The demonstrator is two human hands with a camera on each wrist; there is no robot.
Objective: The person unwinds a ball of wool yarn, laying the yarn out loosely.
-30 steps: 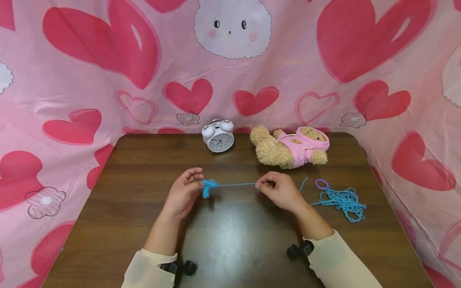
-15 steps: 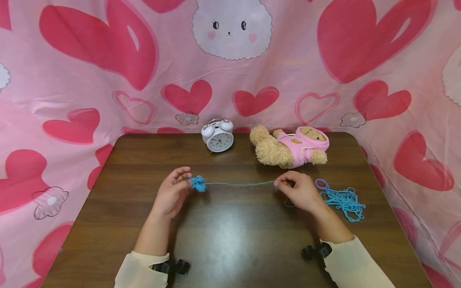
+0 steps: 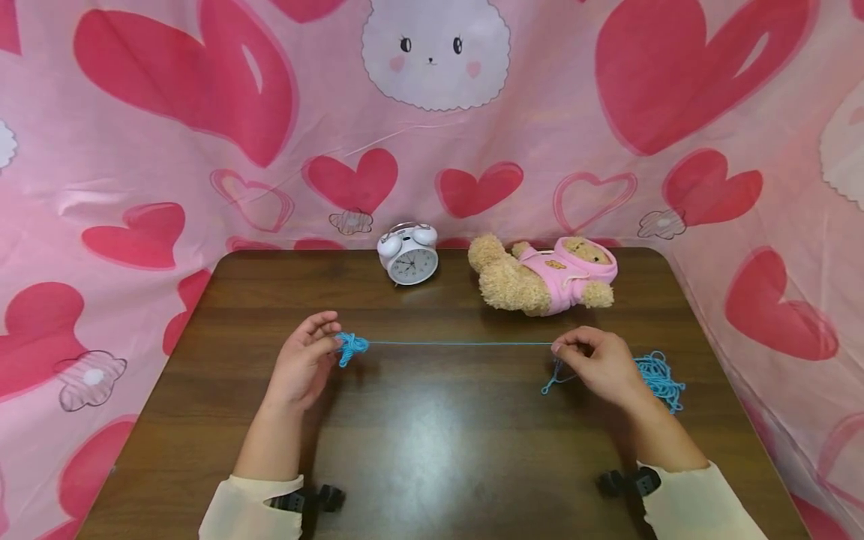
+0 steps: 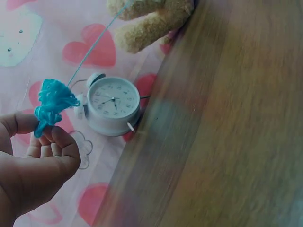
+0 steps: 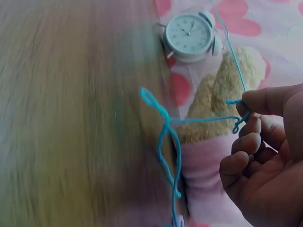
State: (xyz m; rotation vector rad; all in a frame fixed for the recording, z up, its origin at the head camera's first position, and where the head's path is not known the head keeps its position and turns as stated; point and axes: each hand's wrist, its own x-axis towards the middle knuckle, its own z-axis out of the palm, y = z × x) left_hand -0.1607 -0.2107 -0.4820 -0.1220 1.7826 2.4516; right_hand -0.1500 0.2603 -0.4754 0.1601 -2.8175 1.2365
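Note:
My left hand [image 3: 300, 367] pinches a small blue yarn bundle [image 3: 351, 347] between thumb and fingertips; in the left wrist view the bundle [image 4: 53, 101] stands out past the thumb. A single blue strand [image 3: 459, 343] runs straight from it across to my right hand [image 3: 601, 367], whose thumb and forefinger pinch it. Below the right fingertips a looped length of the same yarn [image 5: 166, 120] dangles, with a small loop at one tip. A heap of blue yarn [image 3: 661, 379] lies on the table, partly hidden behind the right hand and forearm.
A white twin-bell alarm clock [image 3: 409, 255] stands at the back of the brown table [image 3: 432, 465]. To its right lies a teddy bear in a pink hoodie [image 3: 550, 276]. A pink heart-patterned cloth [image 3: 270, 202] hangs behind and at both sides.
Both hands have moved apart, the left leftward with the bundle and the right rightward. The strand between them has grown longer, sagged slightly, then straightened. My right hand now covers the purple ring.

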